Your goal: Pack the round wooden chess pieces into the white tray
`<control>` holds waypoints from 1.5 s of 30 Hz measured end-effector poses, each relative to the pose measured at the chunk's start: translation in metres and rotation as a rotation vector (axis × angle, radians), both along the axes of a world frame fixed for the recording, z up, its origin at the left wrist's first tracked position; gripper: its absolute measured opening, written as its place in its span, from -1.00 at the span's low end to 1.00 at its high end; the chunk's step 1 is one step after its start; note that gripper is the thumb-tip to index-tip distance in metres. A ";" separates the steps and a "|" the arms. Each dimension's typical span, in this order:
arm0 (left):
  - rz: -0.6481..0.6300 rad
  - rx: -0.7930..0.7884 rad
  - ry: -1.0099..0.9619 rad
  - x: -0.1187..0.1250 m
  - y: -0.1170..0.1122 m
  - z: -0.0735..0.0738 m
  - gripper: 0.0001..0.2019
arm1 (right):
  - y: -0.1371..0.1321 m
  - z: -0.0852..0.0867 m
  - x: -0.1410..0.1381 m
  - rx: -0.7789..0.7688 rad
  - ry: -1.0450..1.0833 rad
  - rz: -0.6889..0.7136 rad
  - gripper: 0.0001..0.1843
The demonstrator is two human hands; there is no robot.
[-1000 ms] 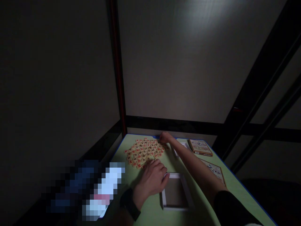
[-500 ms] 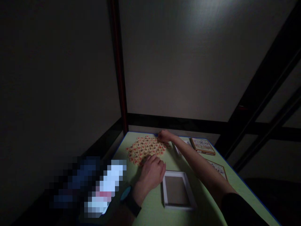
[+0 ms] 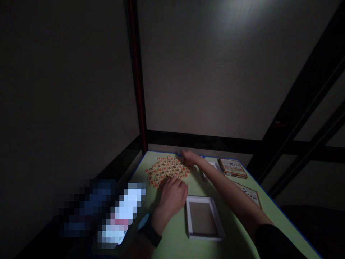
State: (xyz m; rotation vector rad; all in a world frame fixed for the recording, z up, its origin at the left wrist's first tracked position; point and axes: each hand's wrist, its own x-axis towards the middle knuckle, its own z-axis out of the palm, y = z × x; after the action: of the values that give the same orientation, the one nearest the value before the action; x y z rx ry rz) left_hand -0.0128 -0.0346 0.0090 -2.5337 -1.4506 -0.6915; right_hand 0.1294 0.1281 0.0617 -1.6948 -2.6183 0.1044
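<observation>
Many round Chinese chess pieces [image 3: 165,169], pale with red and black characters, lie spread in one flat layer at the far left of the green table. At their near edge rests my left hand [image 3: 174,196], its fingers curled down and close together. My right hand [image 3: 189,158] reaches over to the far right edge of the pieces, closed with the fingers bent under. Whatever either hand's fingertips hold is hidden. An open white-rimmed box part [image 3: 188,223] with a brown inside stands just right of my left hand.
Partly behind my right forearm is a white tray [image 3: 214,165]. A decorated box [image 3: 233,168] lies at the far right, with a similar printed lid or box [image 3: 250,194] nearer me. A blurred bright patch [image 3: 124,212] shows at the left. Walls border the green table [image 3: 172,241].
My right hand has shifted slightly at the far right edge of the pieces. My left hand stays nearly in the same place, and the box parts have not moved.
</observation>
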 end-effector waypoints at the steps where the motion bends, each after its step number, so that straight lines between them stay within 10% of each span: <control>1: 0.014 0.001 0.004 0.000 0.000 0.000 -0.71 | -0.004 0.004 0.002 0.017 0.016 0.004 -0.58; 8: 0.107 -0.069 0.028 -0.004 -0.001 0.010 -0.73 | -0.091 0.018 0.034 0.078 0.256 0.198 -0.67; 16: 0.145 -0.116 0.025 -0.009 0.002 0.007 -0.72 | -0.201 -0.019 0.030 0.098 0.255 0.262 -0.90; 21: 0.033 -0.088 -0.007 -0.009 0.003 0.003 -0.72 | -0.200 -0.040 0.024 0.126 0.221 0.199 -0.86; 29: -0.070 -0.138 -0.092 -0.010 -0.004 0.004 -0.85 | -0.182 -0.043 0.050 0.373 0.744 0.155 -0.83; 45: -0.109 -0.302 -0.041 -0.005 -0.006 0.000 -0.80 | -0.176 -0.030 0.061 0.079 0.661 0.142 -0.55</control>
State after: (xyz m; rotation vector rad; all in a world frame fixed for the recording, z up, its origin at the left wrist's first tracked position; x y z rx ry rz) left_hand -0.0177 -0.0404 0.0089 -2.8590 -1.5440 -0.5808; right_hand 0.1902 -0.0482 0.0318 -1.1736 -2.1935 0.4670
